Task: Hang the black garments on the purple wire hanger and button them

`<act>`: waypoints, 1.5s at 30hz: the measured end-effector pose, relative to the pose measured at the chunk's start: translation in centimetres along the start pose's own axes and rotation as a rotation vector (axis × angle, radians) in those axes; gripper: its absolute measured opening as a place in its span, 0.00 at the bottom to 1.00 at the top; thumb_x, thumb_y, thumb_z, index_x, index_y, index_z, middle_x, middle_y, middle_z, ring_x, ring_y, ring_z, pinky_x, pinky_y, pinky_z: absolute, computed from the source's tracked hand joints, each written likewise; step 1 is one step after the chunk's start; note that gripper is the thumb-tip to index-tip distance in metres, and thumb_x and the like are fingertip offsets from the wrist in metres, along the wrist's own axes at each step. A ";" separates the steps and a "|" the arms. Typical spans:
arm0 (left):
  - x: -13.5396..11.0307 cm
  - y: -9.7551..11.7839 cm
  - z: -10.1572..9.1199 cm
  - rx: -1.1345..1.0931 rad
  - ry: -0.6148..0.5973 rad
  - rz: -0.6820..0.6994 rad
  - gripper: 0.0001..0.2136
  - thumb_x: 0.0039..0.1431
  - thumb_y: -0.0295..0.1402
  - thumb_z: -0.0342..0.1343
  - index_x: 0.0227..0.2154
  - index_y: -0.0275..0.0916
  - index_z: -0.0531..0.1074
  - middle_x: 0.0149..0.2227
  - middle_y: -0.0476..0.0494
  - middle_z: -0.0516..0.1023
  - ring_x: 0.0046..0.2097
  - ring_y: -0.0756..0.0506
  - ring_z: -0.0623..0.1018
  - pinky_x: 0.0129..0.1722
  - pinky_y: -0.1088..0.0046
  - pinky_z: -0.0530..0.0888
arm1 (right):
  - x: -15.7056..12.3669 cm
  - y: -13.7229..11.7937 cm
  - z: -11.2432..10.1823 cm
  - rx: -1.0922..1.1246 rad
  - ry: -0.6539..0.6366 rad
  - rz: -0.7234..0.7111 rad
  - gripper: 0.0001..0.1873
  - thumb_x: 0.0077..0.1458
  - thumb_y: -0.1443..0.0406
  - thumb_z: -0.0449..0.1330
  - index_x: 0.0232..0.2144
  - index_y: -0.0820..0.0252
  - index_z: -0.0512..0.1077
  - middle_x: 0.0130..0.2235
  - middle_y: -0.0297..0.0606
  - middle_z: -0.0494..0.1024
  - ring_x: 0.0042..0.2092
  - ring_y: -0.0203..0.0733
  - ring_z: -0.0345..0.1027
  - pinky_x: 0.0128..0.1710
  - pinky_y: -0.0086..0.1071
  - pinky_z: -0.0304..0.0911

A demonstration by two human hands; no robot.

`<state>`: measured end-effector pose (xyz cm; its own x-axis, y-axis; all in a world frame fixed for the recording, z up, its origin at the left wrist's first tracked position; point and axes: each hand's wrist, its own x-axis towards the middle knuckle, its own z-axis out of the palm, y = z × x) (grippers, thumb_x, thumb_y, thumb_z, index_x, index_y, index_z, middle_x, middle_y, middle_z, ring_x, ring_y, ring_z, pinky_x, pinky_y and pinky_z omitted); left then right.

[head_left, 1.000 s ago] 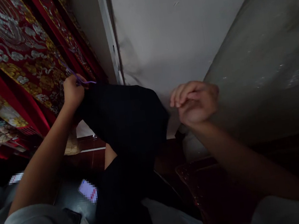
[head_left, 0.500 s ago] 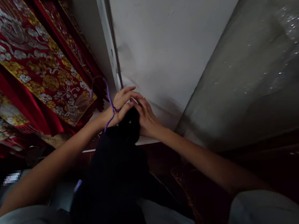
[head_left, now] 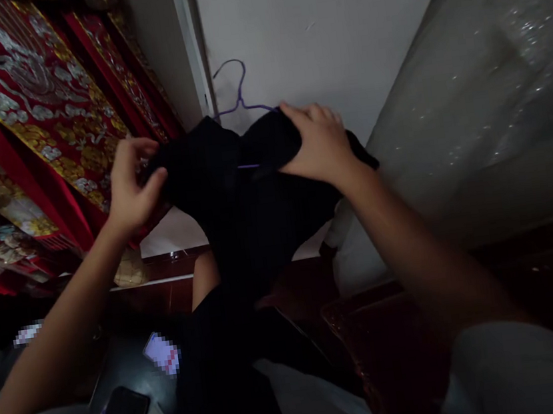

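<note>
A black short-sleeved top hangs spread on a thin purple clothes hanger, whose hook points up and to the left. Part of the hanger's lower bar shows through the neck opening. At the left shoulder of the top, my left hand has its thumb and fingers curled around the dark fabric. My right hand grips the cloth by the neckline and right shoulder, close to the hanger's right arm. The lower part of the top falls in dark folds toward my lap.
Red garments with gold and silver embroidery hang at left. A pale wall panel stands ahead; clear plastic sheeting covers something at right. At lower left, a lit phone and a dark object lie on a dark surface.
My hands have moved apart from their meeting point, left and right, spreading the top. The hanger has gone from beside my left wrist to upright inside the top's neck and shoulders.
</note>
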<state>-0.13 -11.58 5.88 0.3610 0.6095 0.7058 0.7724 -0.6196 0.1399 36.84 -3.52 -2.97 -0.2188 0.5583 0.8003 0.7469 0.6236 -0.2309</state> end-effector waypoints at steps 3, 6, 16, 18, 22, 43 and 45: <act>-3.2 3.3 3.7 0.175 -0.373 0.212 0.18 0.68 0.39 0.50 0.58 0.44 0.66 0.42 0.44 0.79 0.42 0.41 0.80 0.50 0.55 0.75 | 1.3 -1.6 0.0 0.015 -0.124 -0.093 0.51 0.47 0.52 0.73 0.68 0.58 0.60 0.59 0.51 0.69 0.60 0.69 0.64 0.62 0.62 0.59; -6.5 5.5 8.4 0.296 -0.731 0.107 0.25 0.69 0.35 0.47 0.68 0.44 0.58 0.38 0.41 0.82 0.37 0.37 0.82 0.41 0.59 0.76 | 0.1 -3.3 -0.4 0.023 -0.185 -0.107 0.55 0.46 0.54 0.74 0.71 0.58 0.56 0.60 0.51 0.69 0.62 0.69 0.63 0.62 0.62 0.60; -11.0 5.1 16.4 0.104 -0.581 -0.194 0.21 0.74 0.39 0.42 0.65 0.40 0.61 0.50 0.36 0.82 0.44 0.40 0.84 0.40 0.65 0.78 | -3.5 -2.5 0.2 -0.001 -0.129 -0.056 0.39 0.51 0.61 0.67 0.65 0.51 0.65 0.64 0.47 0.67 0.64 0.66 0.62 0.63 0.64 0.58; -10.8 4.9 16.6 0.079 -0.522 -0.189 0.25 0.74 0.39 0.42 0.71 0.46 0.52 0.51 0.40 0.82 0.44 0.41 0.84 0.42 0.67 0.78 | -3.2 -2.6 0.1 -0.003 -0.118 -0.054 0.38 0.52 0.60 0.67 0.64 0.49 0.66 0.63 0.46 0.68 0.63 0.66 0.62 0.63 0.65 0.57; -10.1 3.9 17.1 0.261 -0.650 -0.247 0.25 0.73 0.38 0.42 0.70 0.45 0.57 0.41 0.40 0.85 0.39 0.40 0.84 0.40 0.66 0.77 | -2.8 -2.9 -0.8 0.000 -0.111 -0.057 0.36 0.52 0.59 0.66 0.64 0.51 0.67 0.61 0.47 0.69 0.63 0.68 0.62 0.63 0.67 0.56; -22.1 15.7 23.6 -1.116 0.263 -0.848 0.42 0.62 0.37 0.64 0.72 0.43 0.44 0.43 0.40 0.81 0.45 0.43 0.84 0.50 0.62 0.79 | -22.8 -12.3 6.5 0.789 -0.214 0.634 0.05 0.53 0.64 0.66 0.34 0.57 0.75 0.35 0.36 0.75 0.36 0.40 0.69 0.37 0.33 0.64; -21.9 15.8 22.8 -1.100 0.300 -0.864 0.44 0.63 0.37 0.64 0.73 0.42 0.41 0.36 0.46 0.81 0.40 0.45 0.84 0.50 0.64 0.79 | -22.4 -12.0 6.2 0.830 -0.238 0.702 0.10 0.52 0.61 0.68 0.36 0.57 0.74 0.35 0.34 0.75 0.34 0.38 0.69 0.34 0.32 0.64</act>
<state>16.09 -23.44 -23.16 -0.2347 0.9464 0.2218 -0.1522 -0.2611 0.9532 28.88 -20.07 -21.58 -0.0938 0.9661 0.2406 0.1198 0.2508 -0.9606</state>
